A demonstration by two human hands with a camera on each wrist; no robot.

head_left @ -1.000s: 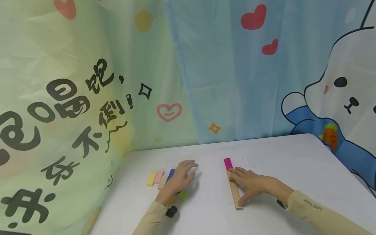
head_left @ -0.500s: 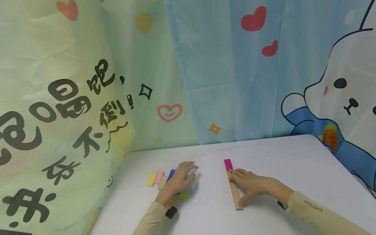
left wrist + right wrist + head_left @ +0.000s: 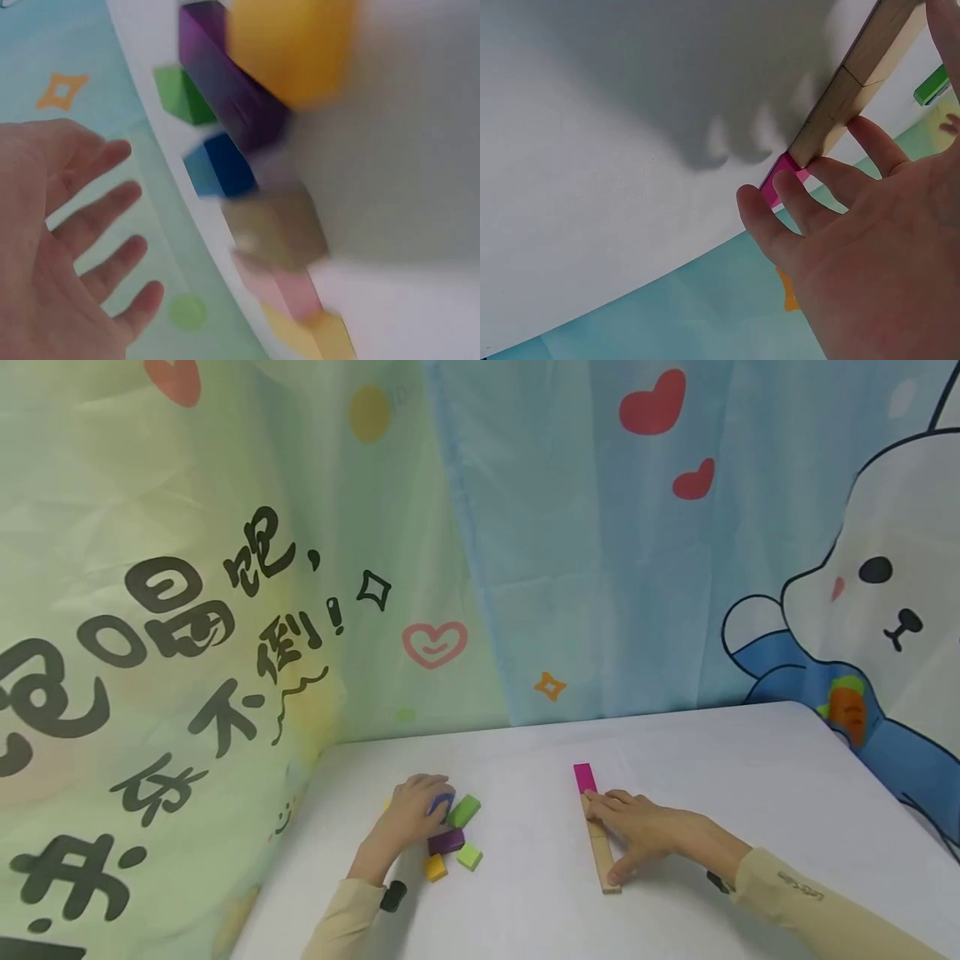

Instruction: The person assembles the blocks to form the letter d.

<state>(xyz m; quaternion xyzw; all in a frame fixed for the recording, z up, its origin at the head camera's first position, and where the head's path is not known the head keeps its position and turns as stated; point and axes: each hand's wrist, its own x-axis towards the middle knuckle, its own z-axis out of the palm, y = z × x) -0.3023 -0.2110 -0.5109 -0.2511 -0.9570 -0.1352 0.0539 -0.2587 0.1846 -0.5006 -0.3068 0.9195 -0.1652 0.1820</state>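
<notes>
The right hand (image 3: 637,827) lies along a straight row (image 3: 599,839) on the white tabletop (image 3: 525,910), its grip relaxed and spread: fingertips touch the wood near the far end, the thumb sits by the near end, and nothing is clasped. Two oblong bare-wood blocks (image 3: 604,867) lie end to end there, with a magenta rectangular block (image 3: 585,778) at the far end. The row's long axis runs away from the person towards the heart-printed fabric curtain (image 3: 555,610), its far end slightly left. The left hand (image 3: 411,808) reaches over a deep-blue block (image 3: 229,169), that grip wide open, fingers parted, holding nothing; I can't tell whether it touches. I'd call this steadying the row while picking a piece; the next move calls for closing thumb and fingers on one block without nudging the dark-purple oblong block (image 3: 446,841), lying crosswise, or the green oblong block (image 3: 465,811), angled away rightwards.
</notes>
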